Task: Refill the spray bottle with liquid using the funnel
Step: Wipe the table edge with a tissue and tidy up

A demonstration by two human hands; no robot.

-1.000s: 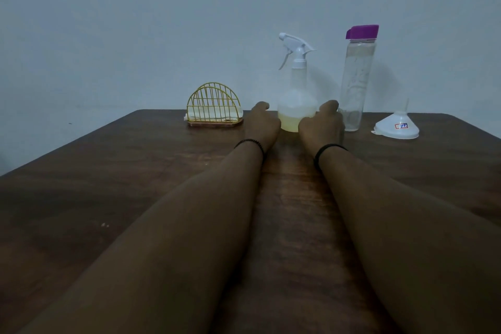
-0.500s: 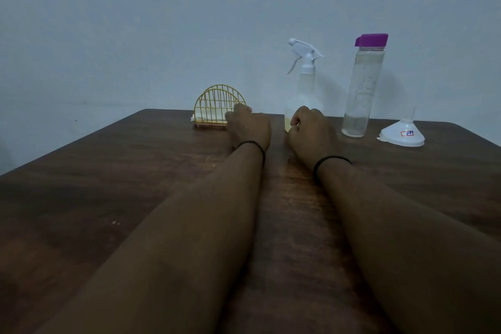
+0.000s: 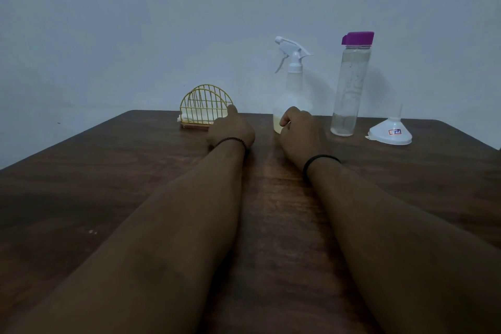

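A translucent spray bottle [image 3: 292, 89] with a white trigger head stands at the table's far edge, a little pale yellow liquid in its base. To its right stands a tall clear bottle [image 3: 349, 84] with a purple cap. A white funnel [image 3: 390, 131] lies mouth down further right, spout up. My right hand [image 3: 299, 134] rests on the table just in front of the spray bottle, fingers curled, holding nothing. My left hand [image 3: 230, 130] lies fisted on the table left of the bottle, in front of the wire holder.
A yellow wire napkin holder [image 3: 203, 106] with white napkins stands at the far edge, left of the spray bottle. The dark wooden table [image 3: 108, 184] ends against a plain wall. Both forearms stretch across the table's middle.
Both hands have drawn back from the spray bottle's base and curled into fists. The left hand has shifted left toward the wire holder.
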